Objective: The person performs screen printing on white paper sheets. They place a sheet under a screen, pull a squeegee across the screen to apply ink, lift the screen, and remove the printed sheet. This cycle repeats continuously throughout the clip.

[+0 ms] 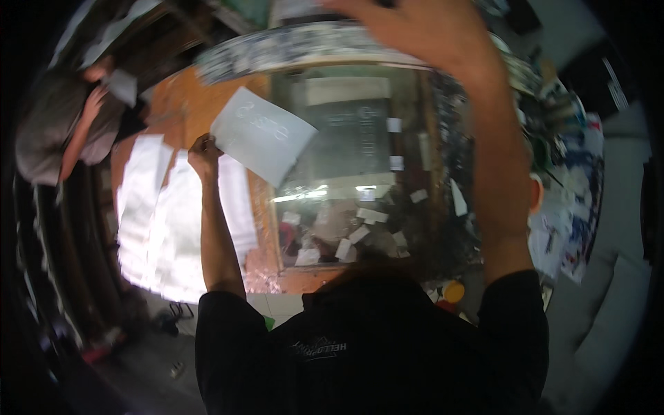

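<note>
My left hand [204,158] is closed on the left corner of a pale, see-through sheet [266,138] with faint light lettering. The sheet is tilted and overlaps the left edge of a glass-topped panel [408,238] in the wooden table. Under or on the glass lies a dark rectangle [346,138] with pale marks. My right hand [425,34] reaches far forward at the upper edge, above a blurred, paint-stained strip [290,50]. Motion smears that hand, and the picture's edge cuts off part of its fingers, so its grip is hidden.
White paper sheets [162,228] cover the table's left side. Several small paper pieces [360,234] lie at the near part of the glass. Cluttered containers and stained papers [553,221] stand at the right. Another person [66,131] holds a sheet at the far left.
</note>
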`<state>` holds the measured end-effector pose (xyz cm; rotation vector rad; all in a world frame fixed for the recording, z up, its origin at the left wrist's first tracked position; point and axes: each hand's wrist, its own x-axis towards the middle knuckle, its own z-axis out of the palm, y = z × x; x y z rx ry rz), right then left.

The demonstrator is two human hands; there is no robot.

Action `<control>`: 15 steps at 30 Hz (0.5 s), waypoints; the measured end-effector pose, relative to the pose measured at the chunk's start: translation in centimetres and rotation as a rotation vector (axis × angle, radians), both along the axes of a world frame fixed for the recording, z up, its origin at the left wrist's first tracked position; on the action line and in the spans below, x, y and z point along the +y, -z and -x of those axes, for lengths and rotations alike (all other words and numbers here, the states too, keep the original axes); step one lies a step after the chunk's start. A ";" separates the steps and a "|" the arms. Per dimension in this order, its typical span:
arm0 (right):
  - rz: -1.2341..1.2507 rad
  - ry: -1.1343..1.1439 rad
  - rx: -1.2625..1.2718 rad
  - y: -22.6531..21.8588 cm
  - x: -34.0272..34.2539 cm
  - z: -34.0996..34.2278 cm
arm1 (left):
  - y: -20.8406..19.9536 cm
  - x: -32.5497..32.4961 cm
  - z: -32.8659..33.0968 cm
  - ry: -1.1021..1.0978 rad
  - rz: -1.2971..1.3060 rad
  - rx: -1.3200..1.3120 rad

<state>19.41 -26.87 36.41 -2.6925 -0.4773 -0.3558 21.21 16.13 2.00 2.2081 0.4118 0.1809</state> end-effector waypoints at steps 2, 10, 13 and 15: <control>-0.035 0.001 -0.129 -0.4 0.4 0.7 | -0.9 8.7 2.5 -0.156 -0.242 -0.142; -0.051 0.130 0.101 2.0 -1.6 -1.6 | 3.8 5.9 25.6 0.148 -1.013 0.174; -0.146 0.079 0.071 1.9 -0.5 -0.9 | 3.0 -1.1 25.5 0.046 -0.787 0.251; -0.102 0.041 -0.027 1.6 0.0 -0.5 | 1.6 -3.1 24.2 0.000 -0.731 0.233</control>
